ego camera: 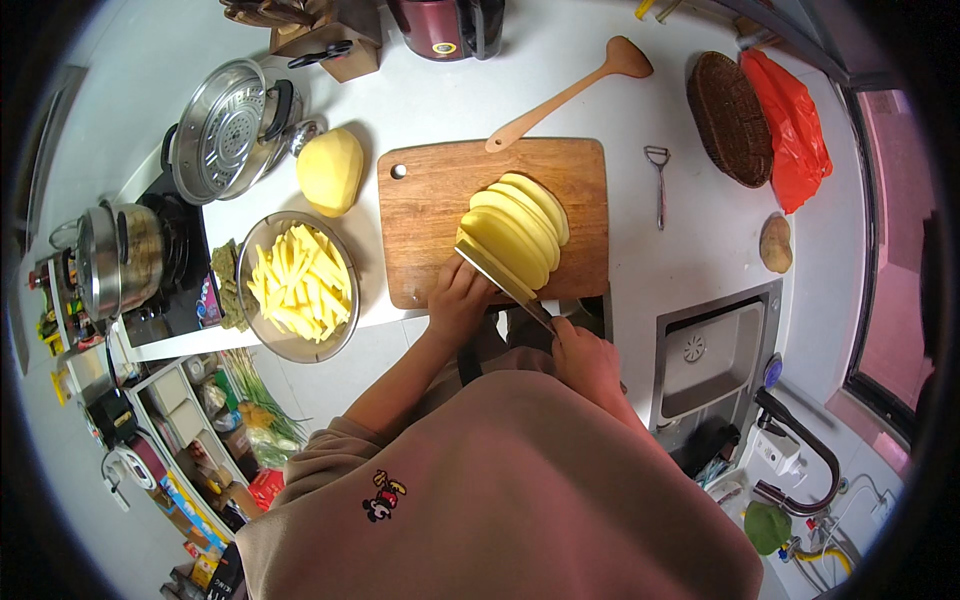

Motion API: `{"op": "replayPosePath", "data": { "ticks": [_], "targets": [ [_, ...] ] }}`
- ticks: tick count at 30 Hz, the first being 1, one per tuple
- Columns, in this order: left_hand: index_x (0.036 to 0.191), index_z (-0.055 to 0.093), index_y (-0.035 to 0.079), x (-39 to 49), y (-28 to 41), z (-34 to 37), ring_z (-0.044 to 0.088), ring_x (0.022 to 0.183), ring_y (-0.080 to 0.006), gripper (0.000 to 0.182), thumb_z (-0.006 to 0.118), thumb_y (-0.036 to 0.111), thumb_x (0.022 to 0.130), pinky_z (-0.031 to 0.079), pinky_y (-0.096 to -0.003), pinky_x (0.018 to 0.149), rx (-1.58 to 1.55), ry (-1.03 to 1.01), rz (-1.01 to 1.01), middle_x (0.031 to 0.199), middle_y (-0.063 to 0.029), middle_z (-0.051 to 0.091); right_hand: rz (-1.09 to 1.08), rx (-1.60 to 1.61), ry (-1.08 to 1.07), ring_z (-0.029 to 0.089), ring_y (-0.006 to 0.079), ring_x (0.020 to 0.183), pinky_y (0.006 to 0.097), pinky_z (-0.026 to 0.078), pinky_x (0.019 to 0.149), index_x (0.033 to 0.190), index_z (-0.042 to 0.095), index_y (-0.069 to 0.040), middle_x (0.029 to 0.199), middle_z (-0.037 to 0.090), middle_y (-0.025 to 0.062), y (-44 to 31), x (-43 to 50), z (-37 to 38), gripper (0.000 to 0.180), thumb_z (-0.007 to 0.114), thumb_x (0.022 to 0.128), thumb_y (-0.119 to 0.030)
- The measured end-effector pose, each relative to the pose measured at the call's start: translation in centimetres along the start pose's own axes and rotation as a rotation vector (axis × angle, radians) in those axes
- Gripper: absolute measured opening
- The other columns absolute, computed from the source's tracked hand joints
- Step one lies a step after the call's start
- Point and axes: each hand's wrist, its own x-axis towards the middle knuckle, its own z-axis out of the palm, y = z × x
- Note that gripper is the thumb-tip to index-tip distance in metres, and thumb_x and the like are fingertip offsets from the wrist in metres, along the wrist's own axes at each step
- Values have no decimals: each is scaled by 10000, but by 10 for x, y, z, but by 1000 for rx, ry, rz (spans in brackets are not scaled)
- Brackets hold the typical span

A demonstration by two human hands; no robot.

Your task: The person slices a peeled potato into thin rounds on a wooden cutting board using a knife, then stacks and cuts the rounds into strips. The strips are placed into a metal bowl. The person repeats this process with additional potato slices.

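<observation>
A kitchen knife [496, 274] lies along the near side of a fanned stack of peeled potato slices [517, 229]. My right hand [589, 356] is closed around its handle, just off the near edge of the wooden cutting board [420, 217]. On the other side of the blade from the slices, my left hand [459, 296] rests at the board's near edge with its fingertips close to the blade. Whether anything is under those fingers is hidden. Left of the board stands a clear bowl [259, 345] of potato sticks [300, 281]. Behind it sits a whole peeled potato [330, 172].
A wooden spatula [562, 97] touches the board's far edge. To the right are a peeler [659, 184], a wicker basket [731, 120], a red plastic bag [787, 135], an unpeeled potato [775, 244] and a sink [712, 360]. A steamer pot [225, 135] and stove pot [120, 259] stand left.
</observation>
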Motion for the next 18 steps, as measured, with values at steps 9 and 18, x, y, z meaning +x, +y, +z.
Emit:
{"op": "replayPosePath", "data": {
  "ticks": [9, 18],
  "targets": [
    [1027, 669, 101, -3, -2, 4, 542, 1087, -280, 310, 723, 186, 734, 495, -364, 873, -33, 24, 9, 1125, -65, 578, 20, -15, -42, 626, 399, 849, 515, 475, 734, 1084, 544, -98, 890, 661, 168, -6, 4, -5, 227, 438, 916, -207],
    [1001, 666, 61, -1, -3, 2, 549, 1074, -298, 281, 714, 130, 733, 506, -380, 858, -92, 24, 3, 1108, -84, 587, -57, -41, -21, 654, 410, 798, 513, 505, 668, 986, 503, -40, 825, 659, 210, -18, 12, -16, 163, 485, 861, -143]
  ]
}}
